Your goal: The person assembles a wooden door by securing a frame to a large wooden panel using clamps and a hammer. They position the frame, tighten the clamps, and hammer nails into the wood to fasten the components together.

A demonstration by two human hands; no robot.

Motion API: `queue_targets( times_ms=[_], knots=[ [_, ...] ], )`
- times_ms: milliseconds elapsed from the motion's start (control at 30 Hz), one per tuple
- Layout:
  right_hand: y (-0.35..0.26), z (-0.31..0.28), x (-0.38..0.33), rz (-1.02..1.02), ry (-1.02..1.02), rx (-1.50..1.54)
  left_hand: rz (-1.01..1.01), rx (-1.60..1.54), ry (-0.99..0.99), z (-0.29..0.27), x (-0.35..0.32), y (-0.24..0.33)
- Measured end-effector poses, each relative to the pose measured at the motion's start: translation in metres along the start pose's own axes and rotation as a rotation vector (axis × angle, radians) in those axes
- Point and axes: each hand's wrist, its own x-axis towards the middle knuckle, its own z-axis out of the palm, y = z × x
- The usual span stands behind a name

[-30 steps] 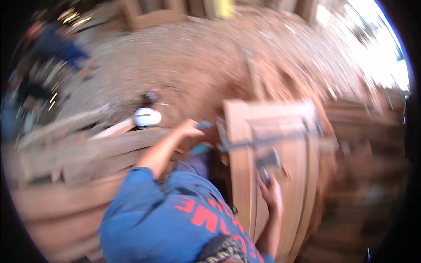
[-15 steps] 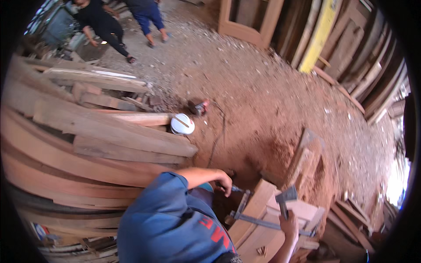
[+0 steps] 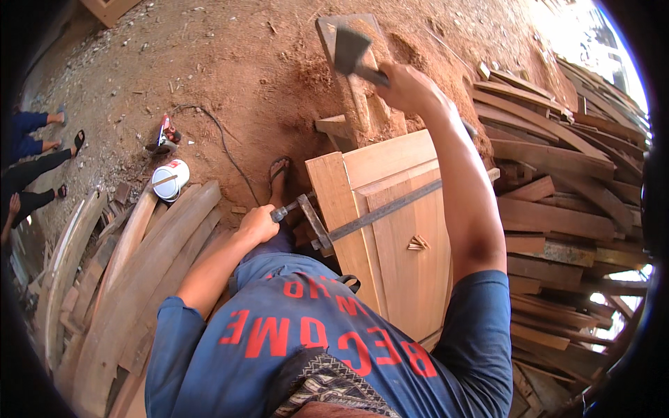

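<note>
My left hand (image 3: 259, 224) is closed round the screw handle (image 3: 281, 212) of a long metal bar clamp (image 3: 380, 217). The bar lies across a panelled wooden door (image 3: 404, 195), its jaw close to the door's left edge. My right hand (image 3: 408, 87), raised above the door's far end, grips a short-handled striking tool with a broad, dark, blocky head (image 3: 351, 50). Motion blurs that head, so I cannot tell a mallet from a hatchet. Several small wooden pegs (image 3: 418, 242) lie in a bunch on the door panel. My right forearm hides the bar's far part.
Beyond the door stands a sawdust-covered timber support (image 3: 366, 90). Stacked planks (image 3: 557, 216) fill the right side, and more boards (image 3: 150, 279) lie at left. A white bucket (image 3: 171, 180), a red power tool (image 3: 164, 136) and its cord are on the ground. Two people's legs (image 3: 35, 160) show far left.
My view has swung to the right, bringing the door and plank stack further in. My right hand has lifted the striking tool. My left hand now grips the clamp handle in plain view.
</note>
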Motion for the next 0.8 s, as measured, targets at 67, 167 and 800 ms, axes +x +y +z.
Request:
queue_targets(
  times_ms=[67, 167, 800],
  knots=[
    [-0.002, 0.017, 0.023, 0.023, 0.138, -0.033, -0.007, 0.005, -0.017, -0.002, 0.001, 0.001],
    [0.001, 0.088, 0.018, 0.089, 0.029, -0.194, -0.024, 0.001, -0.041, -0.004, 0.002, 0.003],
    [0.011, 0.111, 0.009, -0.055, -0.648, -0.489, 0.022, -0.022, -0.03, -0.005, 0.011, 0.005]
  ],
)
